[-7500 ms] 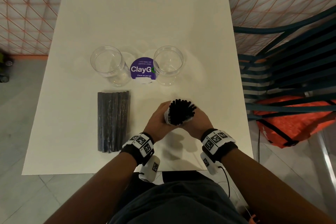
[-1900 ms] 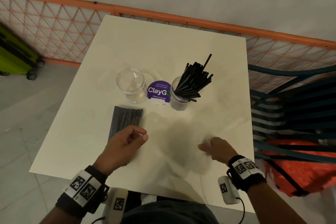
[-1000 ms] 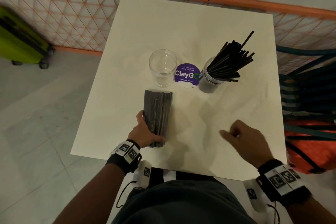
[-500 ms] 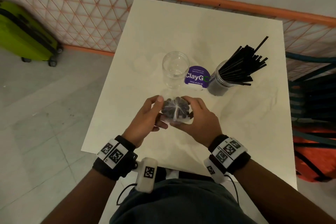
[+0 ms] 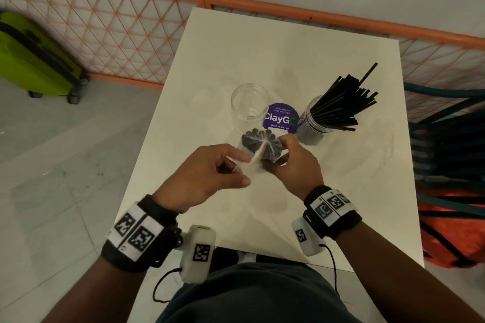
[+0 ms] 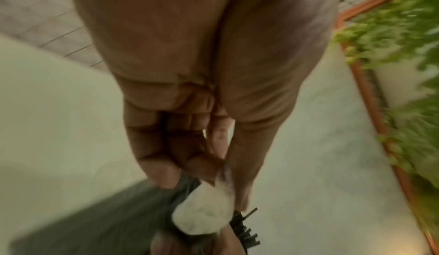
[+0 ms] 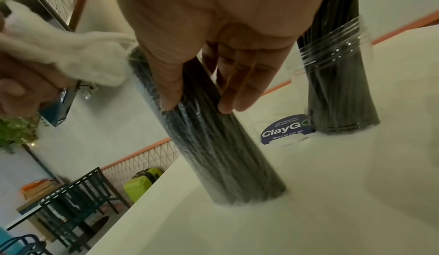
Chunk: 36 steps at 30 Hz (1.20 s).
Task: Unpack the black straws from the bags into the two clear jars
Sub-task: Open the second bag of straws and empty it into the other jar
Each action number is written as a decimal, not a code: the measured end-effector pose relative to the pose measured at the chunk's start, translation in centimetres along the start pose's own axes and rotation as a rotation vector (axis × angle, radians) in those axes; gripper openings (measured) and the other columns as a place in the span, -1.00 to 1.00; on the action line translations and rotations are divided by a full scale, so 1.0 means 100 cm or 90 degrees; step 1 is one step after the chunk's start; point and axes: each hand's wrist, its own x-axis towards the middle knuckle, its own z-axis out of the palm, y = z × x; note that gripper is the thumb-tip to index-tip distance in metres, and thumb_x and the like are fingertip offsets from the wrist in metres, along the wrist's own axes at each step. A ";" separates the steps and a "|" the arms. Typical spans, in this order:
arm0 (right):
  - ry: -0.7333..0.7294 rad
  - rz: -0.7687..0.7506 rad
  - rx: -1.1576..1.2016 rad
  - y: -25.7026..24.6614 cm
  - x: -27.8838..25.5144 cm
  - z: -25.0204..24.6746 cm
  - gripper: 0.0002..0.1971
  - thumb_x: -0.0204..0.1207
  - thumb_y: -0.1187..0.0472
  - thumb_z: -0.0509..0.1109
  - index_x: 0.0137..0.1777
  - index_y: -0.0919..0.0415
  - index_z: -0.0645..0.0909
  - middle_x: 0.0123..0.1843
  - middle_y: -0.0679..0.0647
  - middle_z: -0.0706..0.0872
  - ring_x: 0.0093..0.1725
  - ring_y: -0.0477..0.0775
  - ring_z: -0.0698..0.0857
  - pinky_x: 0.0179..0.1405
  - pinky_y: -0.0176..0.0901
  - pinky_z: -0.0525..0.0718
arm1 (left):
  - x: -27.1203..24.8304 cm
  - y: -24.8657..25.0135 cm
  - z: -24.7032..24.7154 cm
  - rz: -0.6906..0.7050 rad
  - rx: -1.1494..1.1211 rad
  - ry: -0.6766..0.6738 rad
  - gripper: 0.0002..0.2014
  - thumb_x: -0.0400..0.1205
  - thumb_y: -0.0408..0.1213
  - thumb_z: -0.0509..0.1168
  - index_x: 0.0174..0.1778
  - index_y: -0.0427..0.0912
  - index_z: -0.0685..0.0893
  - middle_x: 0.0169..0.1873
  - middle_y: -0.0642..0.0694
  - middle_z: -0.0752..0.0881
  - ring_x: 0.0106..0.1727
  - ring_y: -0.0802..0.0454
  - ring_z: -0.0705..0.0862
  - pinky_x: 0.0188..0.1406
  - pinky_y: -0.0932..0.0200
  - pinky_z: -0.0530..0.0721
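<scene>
Bag of black straws [image 5: 262, 145], upright, sealed, plastic-wrapped

The second bag of straws [image 5: 262, 145], flat on the table 1 second ago, now stands upright in the right hand [image 5: 295, 165]. The left hand [image 5: 207, 176], off the bag's side, now pinches its gathered plastic top [image 5: 249, 164], pulling it toward the person.

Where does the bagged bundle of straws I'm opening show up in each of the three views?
Head: bagged bundle stands on end at centre, between both hands, in front of the empty jar.
Left wrist: only its twisted plastic top shows, bottom centre, blurred.
Right wrist: the bundle runs diagonally through the centre, held by the right hand.
Shared landmark: the filled jar; in the left wrist view only straw tips.
</scene>
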 end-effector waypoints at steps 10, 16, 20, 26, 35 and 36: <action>0.089 -0.030 0.103 0.007 -0.029 -0.026 -0.38 0.32 -0.01 0.62 0.30 -0.24 0.36 0.22 -0.28 0.53 -0.12 -0.23 0.69 -0.20 -0.03 0.73 | 0.013 0.086 -0.020 0.286 0.199 0.149 -0.78 0.63 -0.41 0.32 -0.04 0.03 0.76 -0.21 0.21 0.78 -0.25 0.16 0.77 -0.21 0.13 0.72; 0.028 -0.108 0.240 -0.019 -0.045 -0.039 -0.33 0.34 -0.17 0.52 0.42 -0.12 0.37 0.28 -0.19 0.60 0.14 -0.13 0.67 0.09 -0.23 0.63 | 0.021 0.105 -0.011 0.341 0.220 0.095 -0.86 0.64 -0.27 0.35 -0.03 0.07 0.78 -0.16 0.11 0.82 -0.12 -0.03 0.76 -0.04 -0.17 0.73; 0.012 -0.130 0.156 -0.032 -0.036 -0.035 -0.11 0.23 -0.31 0.56 0.53 -0.17 0.26 0.43 -0.21 0.53 0.31 -0.17 0.58 0.24 -0.27 0.54 | 0.019 0.104 -0.006 0.335 0.190 0.059 -0.81 0.63 -0.39 0.32 -0.01 -0.01 0.78 -0.20 0.19 0.77 -0.13 0.04 0.75 -0.05 -0.11 0.78; 0.099 -0.083 0.214 -0.008 -0.028 -0.048 -0.43 0.47 0.11 0.45 0.48 -0.09 0.40 0.37 -0.14 0.58 0.27 -0.17 0.61 0.25 0.06 0.63 | 0.019 0.096 -0.011 0.341 0.133 0.079 -0.76 0.65 -0.52 0.33 0.02 -0.08 0.79 -0.07 0.01 0.82 -0.10 -0.06 0.77 -0.05 0.01 0.73; 0.043 -0.128 0.116 -0.016 -0.021 -0.035 -0.16 0.22 -0.30 0.56 0.49 -0.14 0.34 0.40 -0.14 0.55 0.35 -0.09 0.55 0.35 0.01 0.57 | 0.017 0.089 -0.001 0.344 0.056 0.021 -0.74 0.60 -0.53 0.36 0.03 -0.09 0.79 -0.15 0.14 0.82 -0.08 0.17 0.76 0.04 0.18 0.73; 0.059 -0.139 0.113 -0.011 -0.019 -0.036 -0.21 0.28 -0.20 0.58 0.49 -0.10 0.37 0.40 -0.12 0.56 0.36 -0.07 0.55 0.35 0.05 0.57 | 0.017 0.088 -0.002 0.340 0.055 0.027 -0.73 0.61 -0.54 0.36 0.02 -0.06 0.79 -0.22 0.19 0.80 -0.14 0.20 0.74 -0.01 0.20 0.71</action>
